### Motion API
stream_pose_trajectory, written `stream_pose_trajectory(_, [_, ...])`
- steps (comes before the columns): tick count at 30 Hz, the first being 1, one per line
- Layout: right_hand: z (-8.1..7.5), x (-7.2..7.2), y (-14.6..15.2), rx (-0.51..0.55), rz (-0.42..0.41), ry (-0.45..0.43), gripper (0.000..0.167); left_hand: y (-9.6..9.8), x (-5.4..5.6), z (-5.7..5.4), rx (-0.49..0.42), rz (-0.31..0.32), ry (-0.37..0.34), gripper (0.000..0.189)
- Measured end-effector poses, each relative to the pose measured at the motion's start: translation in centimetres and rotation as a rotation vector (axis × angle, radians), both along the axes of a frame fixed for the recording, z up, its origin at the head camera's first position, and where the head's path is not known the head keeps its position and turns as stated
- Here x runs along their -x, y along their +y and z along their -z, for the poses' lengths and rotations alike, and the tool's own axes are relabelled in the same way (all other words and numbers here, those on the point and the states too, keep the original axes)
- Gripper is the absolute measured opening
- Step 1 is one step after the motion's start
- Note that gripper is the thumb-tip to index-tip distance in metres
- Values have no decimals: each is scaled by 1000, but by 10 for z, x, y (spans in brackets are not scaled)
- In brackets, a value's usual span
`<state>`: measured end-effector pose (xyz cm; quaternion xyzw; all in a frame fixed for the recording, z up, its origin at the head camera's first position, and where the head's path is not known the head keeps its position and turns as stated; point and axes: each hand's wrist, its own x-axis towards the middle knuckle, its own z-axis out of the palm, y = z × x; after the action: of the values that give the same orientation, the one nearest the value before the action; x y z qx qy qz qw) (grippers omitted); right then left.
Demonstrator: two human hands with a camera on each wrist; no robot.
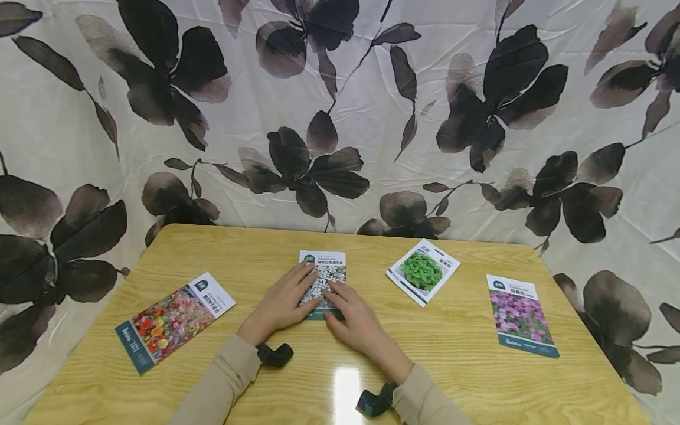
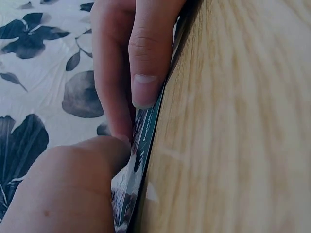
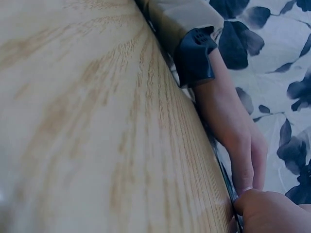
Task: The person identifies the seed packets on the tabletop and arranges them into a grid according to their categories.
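A seed packet (image 1: 322,289) with white flowers on its front lies flat near the middle of the table. My left hand (image 1: 281,300) rests on its left side, fingers extended over the picture and thumb near the lower edge. On the right part of the same packet lies my right hand (image 1: 355,319), its fingers stretched forward. Both palms face down, and between them they hide much of the print. In the left wrist view the packet's dark green edge (image 2: 150,126) runs along the wood, fingertips right at it.
To the left lies a packet with mixed colourful flowers (image 1: 172,324), set at a slant. Right of the hands are a green-leaf packet (image 1: 423,271) and a purple-flower packet (image 1: 523,316). A floral cloth (image 1: 372,118) hangs behind the wooden table (image 1: 451,354).
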<state>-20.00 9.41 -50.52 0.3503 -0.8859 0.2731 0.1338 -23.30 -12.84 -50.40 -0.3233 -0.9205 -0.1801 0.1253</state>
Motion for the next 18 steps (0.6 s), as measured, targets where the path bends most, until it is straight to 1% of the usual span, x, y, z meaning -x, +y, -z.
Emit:
stream_pose_trajectory(7, [0, 0, 0, 0, 2, -35, 44, -1, -1, 0, 5, -9, -26, 66])
stream_pose_trajectory(13, [-1, 4, 2, 5, -7, -39, 44, 0, 1, 0, -3, -1, -15, 65])
stream_pose_trajectory(18, [-2, 8, 2, 6, -8, -43, 43, 0, 5, -1, 4, -3, -3, 64])
